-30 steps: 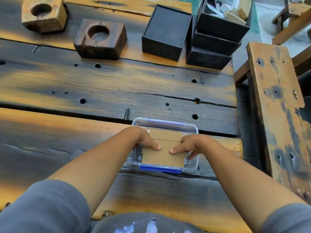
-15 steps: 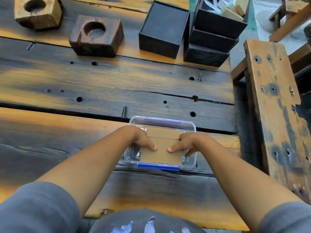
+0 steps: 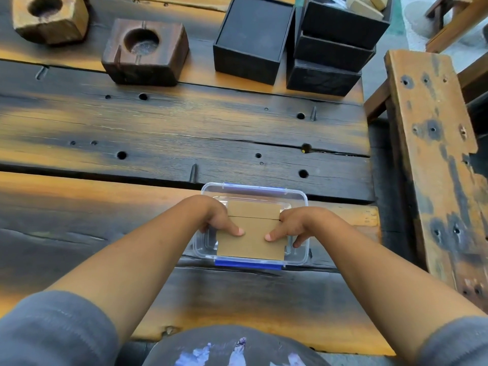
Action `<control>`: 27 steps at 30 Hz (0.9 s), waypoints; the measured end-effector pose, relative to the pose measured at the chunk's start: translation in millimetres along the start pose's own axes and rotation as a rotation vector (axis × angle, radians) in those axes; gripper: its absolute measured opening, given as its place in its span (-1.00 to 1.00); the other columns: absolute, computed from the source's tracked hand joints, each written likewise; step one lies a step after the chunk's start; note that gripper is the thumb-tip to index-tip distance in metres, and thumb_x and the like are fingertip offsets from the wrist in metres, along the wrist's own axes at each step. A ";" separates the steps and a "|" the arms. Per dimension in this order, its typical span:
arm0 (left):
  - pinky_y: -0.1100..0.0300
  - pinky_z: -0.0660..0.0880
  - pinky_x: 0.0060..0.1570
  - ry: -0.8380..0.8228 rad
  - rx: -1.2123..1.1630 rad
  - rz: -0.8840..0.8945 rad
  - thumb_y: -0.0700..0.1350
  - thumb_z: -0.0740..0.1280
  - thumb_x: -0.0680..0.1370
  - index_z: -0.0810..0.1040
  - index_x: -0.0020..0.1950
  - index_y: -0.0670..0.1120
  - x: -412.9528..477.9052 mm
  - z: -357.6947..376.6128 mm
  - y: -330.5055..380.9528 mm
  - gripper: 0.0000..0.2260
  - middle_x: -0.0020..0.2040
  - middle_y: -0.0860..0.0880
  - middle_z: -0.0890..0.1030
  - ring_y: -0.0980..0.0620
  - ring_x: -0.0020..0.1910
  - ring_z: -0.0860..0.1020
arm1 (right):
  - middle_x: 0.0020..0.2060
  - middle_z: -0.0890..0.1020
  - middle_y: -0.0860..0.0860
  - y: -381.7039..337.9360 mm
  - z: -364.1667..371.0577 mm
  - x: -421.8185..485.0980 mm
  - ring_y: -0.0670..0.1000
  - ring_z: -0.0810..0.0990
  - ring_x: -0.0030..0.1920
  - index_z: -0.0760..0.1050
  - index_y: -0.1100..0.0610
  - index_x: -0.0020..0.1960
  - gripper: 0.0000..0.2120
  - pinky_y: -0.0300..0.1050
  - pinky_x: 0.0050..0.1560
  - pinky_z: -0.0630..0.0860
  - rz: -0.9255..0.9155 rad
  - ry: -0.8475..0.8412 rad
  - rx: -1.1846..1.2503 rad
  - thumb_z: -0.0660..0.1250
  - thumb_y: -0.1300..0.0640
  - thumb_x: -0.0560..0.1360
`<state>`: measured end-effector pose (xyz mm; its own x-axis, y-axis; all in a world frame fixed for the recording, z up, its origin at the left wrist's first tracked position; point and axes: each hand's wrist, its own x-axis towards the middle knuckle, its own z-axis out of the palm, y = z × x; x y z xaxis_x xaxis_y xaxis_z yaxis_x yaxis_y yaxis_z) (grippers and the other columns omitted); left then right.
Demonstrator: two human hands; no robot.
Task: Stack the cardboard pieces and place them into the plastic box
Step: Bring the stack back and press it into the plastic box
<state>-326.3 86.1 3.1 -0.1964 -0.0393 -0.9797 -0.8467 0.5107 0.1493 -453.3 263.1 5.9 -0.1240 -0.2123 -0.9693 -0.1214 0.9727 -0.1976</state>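
Note:
A clear plastic box [image 3: 301, 196] with blue clips sits on the wooden table near its front right. Inside it lies a stack of brown cardboard pieces [image 3: 252, 243], the top sheet tilted, a second piece showing behind it. My left hand [image 3: 220, 220] grips the stack's left edge, thumb on top. My right hand [image 3: 293, 225] grips the right edge the same way. Both hands reach down into the box.
Two wooden blocks with round holes [image 3: 144, 52] [image 3: 48, 18] stand at the back left. Black boxes [image 3: 250, 38] [image 3: 332, 46] sit at the back, one holding wooden pieces. A worn wooden bench [image 3: 433, 143] runs along the right, past the table's edge.
Both hands keep hold of the cardboard in the box, pressing it slightly lower. The view has tilted a little; nothing else moved.

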 end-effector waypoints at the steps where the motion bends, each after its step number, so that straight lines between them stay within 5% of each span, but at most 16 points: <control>1: -0.06 0.37 0.46 0.000 -0.006 0.005 0.27 0.45 0.43 0.21 0.56 -0.17 0.1 -0.7 0.1 -0.12 0.51 -0.16 0.36 -0.18 0.46 0.39 | 0.42 0.40 0.12 -0.3 0.3 0.0 0.20 0.50 0.33 0.28 0.17 0.46 -0.21 0.10 0.25 0.57 0.000 0.003 -0.005 0.55 -0.05 0.37; 27: -0.06 0.35 0.46 0.043 0.086 -0.012 0.29 0.46 0.40 0.23 0.57 -0.14 -6.1 -29.6 28.6 -0.10 0.53 -0.14 0.35 -0.16 0.48 0.38 | 0.43 0.42 0.13 -17.8 -26.5 -6.0 0.19 0.46 0.38 0.29 0.15 0.49 -0.16 0.11 0.36 0.47 0.024 0.053 -0.063 0.56 -0.11 0.35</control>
<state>-363.9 75.5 17.3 -0.2086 -0.0817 -0.9746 -0.8040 0.5816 0.1233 -476.5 244.6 19.1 -0.1792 -0.1951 -0.9643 -0.1793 0.9702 -0.1629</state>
